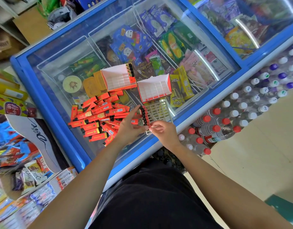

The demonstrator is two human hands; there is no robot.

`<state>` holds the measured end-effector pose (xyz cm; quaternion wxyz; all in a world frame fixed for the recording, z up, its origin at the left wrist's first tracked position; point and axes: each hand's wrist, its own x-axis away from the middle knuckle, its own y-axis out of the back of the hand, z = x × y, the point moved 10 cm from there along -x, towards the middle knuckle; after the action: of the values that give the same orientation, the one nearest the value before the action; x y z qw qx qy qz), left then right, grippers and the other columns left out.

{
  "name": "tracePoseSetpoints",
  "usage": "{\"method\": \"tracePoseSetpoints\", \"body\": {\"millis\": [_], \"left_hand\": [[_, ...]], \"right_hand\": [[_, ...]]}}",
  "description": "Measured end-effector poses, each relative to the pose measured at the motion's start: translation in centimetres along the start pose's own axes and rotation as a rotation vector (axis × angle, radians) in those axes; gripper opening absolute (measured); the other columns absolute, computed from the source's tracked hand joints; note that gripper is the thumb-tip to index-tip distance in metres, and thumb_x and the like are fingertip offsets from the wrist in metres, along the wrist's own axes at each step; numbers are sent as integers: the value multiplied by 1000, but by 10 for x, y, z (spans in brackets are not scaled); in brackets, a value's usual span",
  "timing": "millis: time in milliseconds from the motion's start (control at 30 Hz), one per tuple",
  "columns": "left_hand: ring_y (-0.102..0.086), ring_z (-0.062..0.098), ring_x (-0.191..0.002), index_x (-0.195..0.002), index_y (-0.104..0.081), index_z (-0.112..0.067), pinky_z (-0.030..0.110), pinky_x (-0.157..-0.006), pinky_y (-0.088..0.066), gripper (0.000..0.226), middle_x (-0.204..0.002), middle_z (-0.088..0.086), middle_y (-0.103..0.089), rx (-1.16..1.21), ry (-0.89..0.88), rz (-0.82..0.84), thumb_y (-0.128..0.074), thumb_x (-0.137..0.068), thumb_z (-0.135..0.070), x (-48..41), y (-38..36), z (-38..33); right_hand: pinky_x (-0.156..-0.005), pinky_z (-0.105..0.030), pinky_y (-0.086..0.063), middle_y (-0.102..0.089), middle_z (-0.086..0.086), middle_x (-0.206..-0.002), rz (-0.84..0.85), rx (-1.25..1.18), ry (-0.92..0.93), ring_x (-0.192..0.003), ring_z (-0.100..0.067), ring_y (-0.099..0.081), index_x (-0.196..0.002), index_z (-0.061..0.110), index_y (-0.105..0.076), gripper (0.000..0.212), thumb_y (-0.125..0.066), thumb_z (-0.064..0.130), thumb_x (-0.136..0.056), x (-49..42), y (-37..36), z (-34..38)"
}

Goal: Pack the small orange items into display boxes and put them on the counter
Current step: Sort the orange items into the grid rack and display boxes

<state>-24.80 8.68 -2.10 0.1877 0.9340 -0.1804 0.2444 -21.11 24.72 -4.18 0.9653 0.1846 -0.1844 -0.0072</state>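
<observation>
Hands meet over the near edge of a blue chest freezer [48,103], whose glass lid is doing duty as the table. Left hand [128,128] has its grip closed on one of the small orange items [134,120], fingers pinched round it right beside a white grid tray [160,111]. That tray already has a row of the items [144,116] standing along its left edge, black tops up. Right hand [163,131] grips the tray's near corner, fingers curled shut on it. Big loose pile of orange items [97,116] lies on the glass just left of the hands. Two display boxes sit a bit further back: the left box [119,78] has a few items slotted in at its right end, the right box [154,89] shows only bare white dividers. Packs of bottled water [241,111] sit on the floor off to the right.
</observation>
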Motion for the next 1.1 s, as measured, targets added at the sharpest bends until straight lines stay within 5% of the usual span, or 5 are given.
{"method": "tracePoseSetpoints", "body": {"millis": [233, 467, 633, 833, 1100], "left_hand": [[-74, 14, -86, -152, -39, -38, 22, -73, -59, 82, -127, -14, -59, 113, -4, -44, -81, -84, -19, 11, 5, 12], [-61, 6, -85, -110, -68, -31, 34, -65, -55, 28, -103, -14, -62, -307, -88, -564, -74, -87, -17, 63, 82, 40], [-50, 13, -106, -128, -64, -27, 32, -63, -49, 47, -128, -2, -52, -549, -101, -505, -80, -84, -30, 71, 88, 68], [-58, 19, -92, -111, -73, -16, 33, -74, -52, 32, -124, 2, -52, -491, -149, -498, -83, -83, -26, 65, 87, 73], [-61, 6, -76, -102, -67, -24, 33, -72, -55, 25, -100, -7, -60, -295, 10, -598, -81, -82, -19, 70, 106, 88]], "right_hand": [[-85, -16, -53, -65, 15, -120, 37, -26, 21, -105, 1, -63, -130, 23, -60, 47, -75, 20, -87, 8, -4, 10], [-97, -28, -44, -58, 10, -120, 50, 379, 188, -112, -8, -47, -128, 24, -56, 47, -74, 25, -85, 3, -18, 7], [-92, -25, -43, -50, 16, -109, 48, 379, 166, -99, 7, -37, -134, 17, -55, 54, -76, 21, -84, 0, -12, 8], [-110, -29, -38, -54, 5, -140, 89, 334, 109, -130, -10, -47, -143, 20, -48, 59, -71, 20, -89, 4, -2, 12], [-75, -13, -45, -63, 6, -86, -43, 231, 424, -78, 1, -55, -103, 11, -71, 21, -72, 3, -83, 26, -21, 118]]}}
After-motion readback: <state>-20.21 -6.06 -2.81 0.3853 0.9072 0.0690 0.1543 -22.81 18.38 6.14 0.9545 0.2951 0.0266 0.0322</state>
